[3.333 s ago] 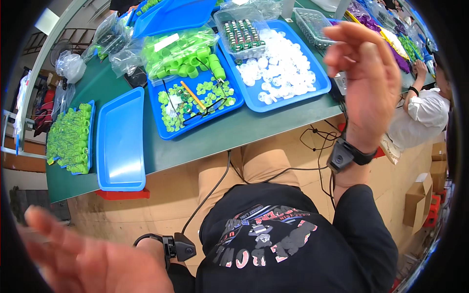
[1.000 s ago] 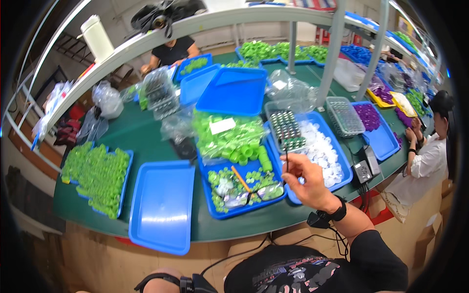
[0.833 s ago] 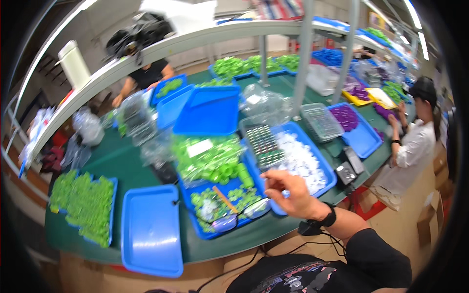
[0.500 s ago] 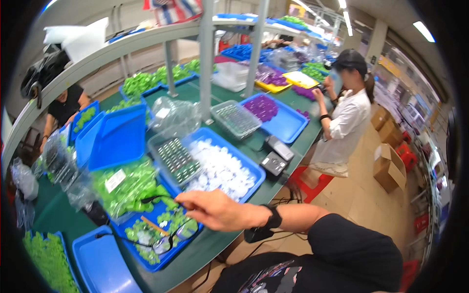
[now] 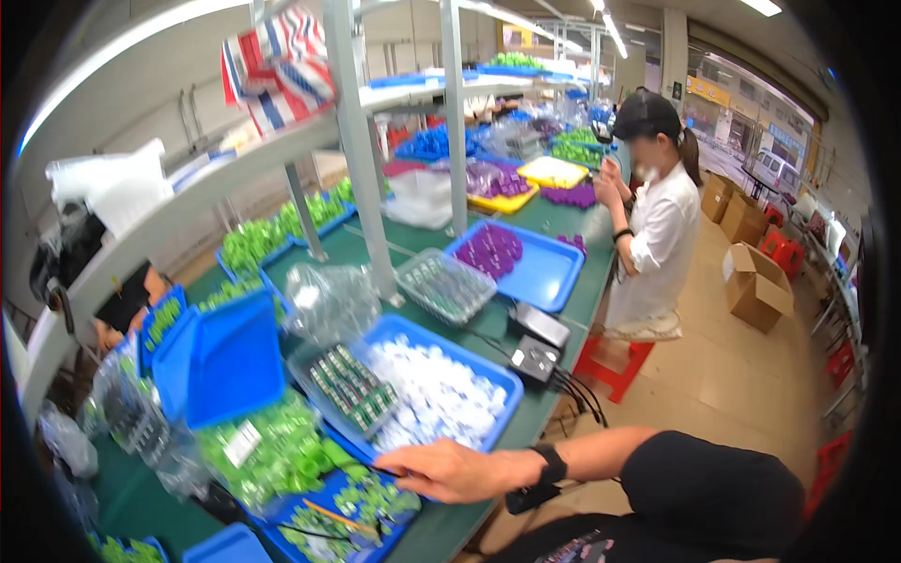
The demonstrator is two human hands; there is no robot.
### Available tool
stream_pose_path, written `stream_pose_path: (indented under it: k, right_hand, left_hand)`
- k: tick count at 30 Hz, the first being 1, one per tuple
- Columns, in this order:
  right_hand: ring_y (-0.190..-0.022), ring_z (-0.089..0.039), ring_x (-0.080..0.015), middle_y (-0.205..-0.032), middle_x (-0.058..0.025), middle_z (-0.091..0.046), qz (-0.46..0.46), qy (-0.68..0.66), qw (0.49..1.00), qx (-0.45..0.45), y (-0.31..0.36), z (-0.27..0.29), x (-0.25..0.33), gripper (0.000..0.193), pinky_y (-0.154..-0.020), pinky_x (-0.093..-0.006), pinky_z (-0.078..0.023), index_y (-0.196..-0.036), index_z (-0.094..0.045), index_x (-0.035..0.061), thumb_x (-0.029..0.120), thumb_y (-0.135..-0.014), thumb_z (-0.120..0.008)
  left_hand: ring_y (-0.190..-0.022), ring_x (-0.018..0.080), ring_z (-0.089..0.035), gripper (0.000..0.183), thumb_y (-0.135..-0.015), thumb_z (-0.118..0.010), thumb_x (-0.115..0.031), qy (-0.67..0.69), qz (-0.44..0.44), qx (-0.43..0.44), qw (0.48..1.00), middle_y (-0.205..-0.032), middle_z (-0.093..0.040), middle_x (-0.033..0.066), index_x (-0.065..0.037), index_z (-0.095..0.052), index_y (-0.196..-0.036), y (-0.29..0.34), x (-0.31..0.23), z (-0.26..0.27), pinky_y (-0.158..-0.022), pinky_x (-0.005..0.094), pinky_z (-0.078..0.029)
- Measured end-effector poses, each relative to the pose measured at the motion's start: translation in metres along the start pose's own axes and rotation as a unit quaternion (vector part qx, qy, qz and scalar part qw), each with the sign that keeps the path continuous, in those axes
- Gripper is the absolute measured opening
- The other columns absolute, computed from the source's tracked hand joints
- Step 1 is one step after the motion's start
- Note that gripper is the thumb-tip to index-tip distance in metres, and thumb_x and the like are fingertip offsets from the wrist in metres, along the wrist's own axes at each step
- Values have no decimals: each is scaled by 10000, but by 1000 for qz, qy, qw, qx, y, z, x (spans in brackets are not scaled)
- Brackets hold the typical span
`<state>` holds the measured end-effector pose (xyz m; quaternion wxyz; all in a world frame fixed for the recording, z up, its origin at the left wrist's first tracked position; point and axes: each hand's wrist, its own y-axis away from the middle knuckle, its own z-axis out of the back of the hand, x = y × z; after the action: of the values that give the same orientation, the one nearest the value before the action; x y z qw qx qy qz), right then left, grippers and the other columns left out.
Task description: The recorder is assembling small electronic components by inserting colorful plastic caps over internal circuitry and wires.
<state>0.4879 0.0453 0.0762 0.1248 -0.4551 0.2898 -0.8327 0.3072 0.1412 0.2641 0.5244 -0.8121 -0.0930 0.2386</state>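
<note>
My right hand (image 5: 450, 470) comes in from the lower right, a dark band on its wrist. Its fingers are closed on one arm of a pair of black-framed eyeglasses (image 5: 317, 534); blur hides most of the lenses. Under the glasses is a blue tray (image 5: 399, 538) holding small green pieces (image 5: 377, 495) and a thin orange-brown stick (image 5: 338, 517). Beside the fingers lies a clear bag of green parts (image 5: 266, 446). Just beyond my hand, a larger blue tray (image 5: 514, 394) is filled with white pieces (image 5: 436, 389). My left hand is out of view.
A clear box of circuit boards (image 5: 352, 389) rests on the white-piece tray. Black power adapters (image 5: 535, 359) sit at the table edge with cables hanging down. A co-worker in white (image 5: 657, 220) sits at the right; another person (image 5: 122, 305) is at the left. Shelf posts (image 5: 361, 169) rise mid-table.
My head view has shifted, so the bench sits differently in the picture. My right hand still grips the eyeglasses, now lower in view and nearer the white-piece tray's front edge.
</note>
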Motion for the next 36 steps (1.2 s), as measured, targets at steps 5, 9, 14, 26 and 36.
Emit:
stream_pose_path:
  k: [5, 9, 14, 26, 36]
  right_hand:
    - [-730, -646, -274, -905, -125, -641, -33, 24, 999, 2, 8, 1, -9, 353, -657, -335, -524, -1241, -548, 41, 88, -901, -630]
    - [-805, -651, -299, -903, -167, -634, -95, 2, 995, 6, 16, -2, 1, 301, -694, -380, -503, -1184, -582, 25, 152, -911, -604]
    - [-637, -606, -148, -721, -66, -626, -204, 197, 959, 13, 26, -25, -29, 291, -599, -298, -466, -1034, -645, 47, 98, -762, -735]
    - [-790, -650, -309, -1017, -153, -633, -79, 4, 996, 45, 3, 4, -15, 397, -681, -350, -530, -1260, -506, 37, 68, -883, -627]
    - [-645, -600, -223, -815, -110, -588, -68, 14, 997, -45, -2, 8, 9, 433, -579, -315, -490, -1240, -518, 27, -24, -832, -653]
  left_hand:
    - [-1129, 319, -492, 598, -982, -357, -435, 22, -107, 34, 993, -1387, -404, 236, -34, -332, -1424, -48, 7, 5, -824, 407, -491]
    - [-1144, 327, -486, 600, -984, -350, -443, 42, -189, 31, 980, -1395, -396, 239, -41, -326, -1429, -64, -1, 11, -836, 418, -491]
    - [-1164, 337, -479, 603, -988, -340, -453, 80, -277, -15, 957, -1405, -386, 242, -50, -318, -1437, -81, -9, 24, -851, 431, -492]
    - [-1211, 363, -460, 611, -996, -318, -476, -26, -25, -32, 999, -1429, -361, 250, -72, -300, -1454, -18, 12, 23, -888, 462, -493]
    - [-1250, 384, -445, 617, -1003, -299, -495, -104, 46, -101, 988, -1449, -341, 257, -90, -284, -1468, 20, -50, 15, -918, 489, -493]
